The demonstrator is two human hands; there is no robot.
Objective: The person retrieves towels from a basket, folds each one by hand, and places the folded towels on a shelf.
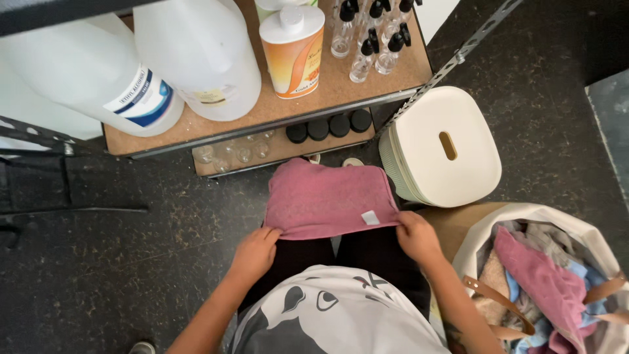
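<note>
A pink towel (324, 196) with a small white tag lies folded across my lap, over my black trousers. My left hand (255, 252) pinches its near left corner. My right hand (417, 237) grips the near right corner, just beside the tag. Both hands hold the towel's near edge at the same height.
A white lidded bin (445, 147) stands to the right of my knees. A white bag (557, 288) of mixed cloths sits at the lower right. A metal shelf (341, 85) ahead holds large white jugs (196, 52), an orange-labelled bottle (293, 49), small spray bottles and black-capped jars. The floor is dark and speckled.
</note>
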